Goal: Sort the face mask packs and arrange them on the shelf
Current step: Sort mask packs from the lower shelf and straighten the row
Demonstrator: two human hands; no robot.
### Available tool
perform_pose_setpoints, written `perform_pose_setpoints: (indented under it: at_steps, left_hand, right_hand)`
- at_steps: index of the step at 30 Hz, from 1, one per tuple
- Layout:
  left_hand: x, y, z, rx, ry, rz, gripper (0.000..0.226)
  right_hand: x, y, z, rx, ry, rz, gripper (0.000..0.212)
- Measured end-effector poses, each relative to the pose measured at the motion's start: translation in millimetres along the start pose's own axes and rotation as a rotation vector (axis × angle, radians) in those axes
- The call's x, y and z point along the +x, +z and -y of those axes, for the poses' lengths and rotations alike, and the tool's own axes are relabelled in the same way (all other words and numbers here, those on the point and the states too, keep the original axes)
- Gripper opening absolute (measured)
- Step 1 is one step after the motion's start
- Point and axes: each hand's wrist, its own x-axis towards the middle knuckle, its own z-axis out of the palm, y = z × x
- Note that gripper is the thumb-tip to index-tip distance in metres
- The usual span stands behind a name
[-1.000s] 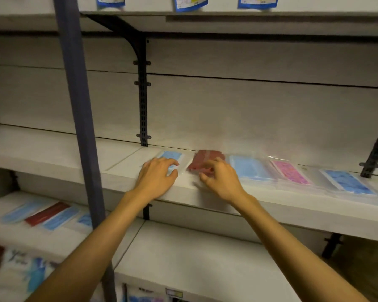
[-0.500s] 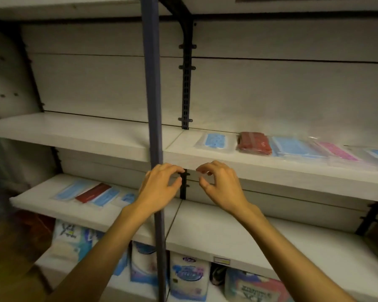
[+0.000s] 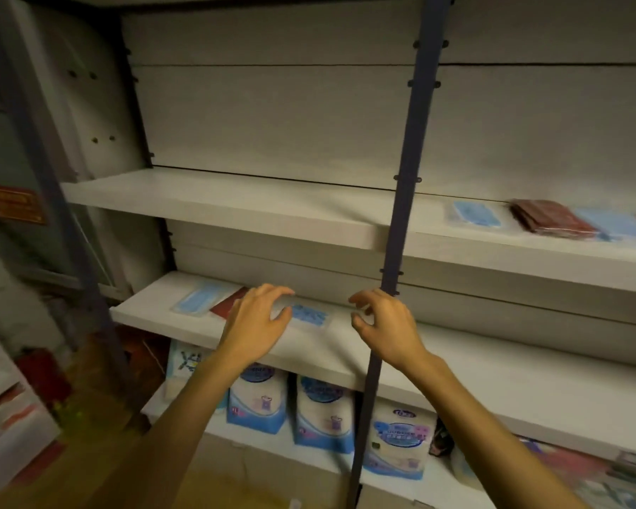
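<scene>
Forearms are reaching up from the bottom edge, both of them bare and both yours. Your left hand [image 3: 256, 321] is hovering over the front of the lower shelf [image 3: 155, 317], its fingers [image 3: 272, 290] loosely curled and spread apart, gripping nothing; whether they are touching a pack you cannot tell. Your right hand [image 3: 386, 325] is hanging just beside the dark blue upright post [image 3: 401, 214], fingers bent, thumb apart from them, also carrying nothing.

Below your wrists, white-and-blue bagged goods [image 3: 257, 398] are standing in a row on the bottom level.

On the lower shelf, a patterned blue face mask pack [image 3: 309, 315] is lying flat between your two hands. To its left, partly hidden by your left hand, a dark red pack [image 3: 226, 306] is lying flat, and just beside that a plain light blue pack [image 3: 195, 301] is sitting nearest the shelf's left end.

Farther back and higher, the upper shelf [image 3: 217, 203] is carrying more packs at its right side: a small blue mask pack [image 3: 476, 214], then a stack of dark red packs [image 3: 551, 222], then a pale blue pack [image 3: 617, 225] running off the right edge, blurred.
</scene>
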Motion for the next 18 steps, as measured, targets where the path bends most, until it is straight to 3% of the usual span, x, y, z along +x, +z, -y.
perform_pose_setpoints:
  at_steps: [10,18]
  left_hand:
    - [41,-24,148,0.028,-0.127,-0.014,0.034]
    - [90,-36,276,0.115,-0.250,0.092,0.032]
  right_hand:
    - [91,109,46,-0.124,-0.017,0.048,0.034]
    - [172,200,71,-0.078,0.077,0.115,0.034]
